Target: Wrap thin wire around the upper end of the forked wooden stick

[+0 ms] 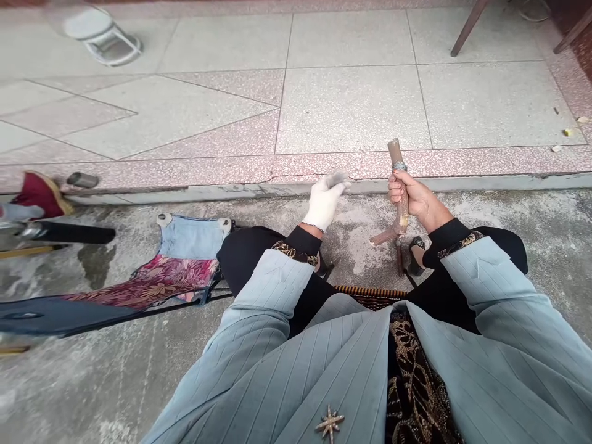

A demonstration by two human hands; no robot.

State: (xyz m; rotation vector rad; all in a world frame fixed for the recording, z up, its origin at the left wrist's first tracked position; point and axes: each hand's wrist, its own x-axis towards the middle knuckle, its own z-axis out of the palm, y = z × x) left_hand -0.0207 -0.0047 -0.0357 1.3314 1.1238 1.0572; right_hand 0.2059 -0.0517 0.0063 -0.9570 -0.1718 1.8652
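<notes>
My right hand [411, 192] is closed around a forked wooden stick [401, 213], held nearly upright over the step's edge. Grey wire [399, 166] is wound about the stick just above my fist, and a short branch juts to the left at its lower end. My left hand [324, 200], in a white glove, hovers apart from the stick to its left. The gloved fingers stretch to the right, a little blurred, and nothing shows in them.
A low terrazzo step [351, 111] runs along the front. To the left stand a folding cloth chair [180, 277], a metal can [83, 180] and another person's red shoe [39, 194]. A white stool [111, 43] is farther back; brown furniture legs [468, 28] are at upper right.
</notes>
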